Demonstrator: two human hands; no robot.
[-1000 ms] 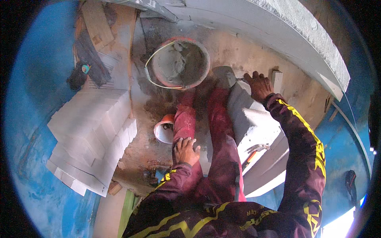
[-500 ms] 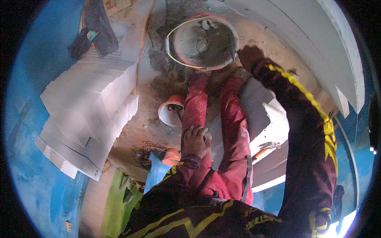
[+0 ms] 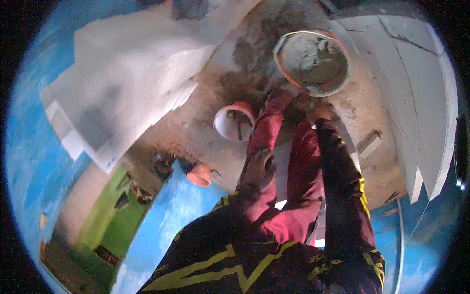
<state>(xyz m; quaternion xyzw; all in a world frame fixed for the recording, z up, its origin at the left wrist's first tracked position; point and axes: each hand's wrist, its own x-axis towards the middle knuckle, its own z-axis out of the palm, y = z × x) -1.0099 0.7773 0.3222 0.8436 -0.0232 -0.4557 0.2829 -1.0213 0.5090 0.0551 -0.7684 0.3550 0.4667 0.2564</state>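
Ahead of my legs stands a round bucket (image 3: 348, 66) with a reddish rim and wire handle, holding wet grey mortar (image 3: 308, 55). My right hand (image 3: 321, 111) is low at the bucket's near side, by my right lower leg. It is dark and blurred there, so its fingers and anything in them cannot be made out. My left hand (image 3: 260, 169) lies on my left leg near the knee, fingers stretched out, with nothing seen in it. A smaller orange bucket (image 3: 241, 106), pale inside, lies tipped beside my left leg with a dark tool in it.
White blocks (image 3: 132, 73) are stacked at the left. Large pale panels (image 3: 406, 93) stand along the right. Another small orange container (image 3: 199, 175) sits near a blue surface (image 3: 166, 215) at the lower left. A loose piece of block (image 3: 369, 143) lies on the dirty floor to the right.
The view has swung, so bucket and blocks sit elsewhere in it. My right arm has come inward from its wide bend, its hand now at the bucket's near side. My left hand stays on my leg.
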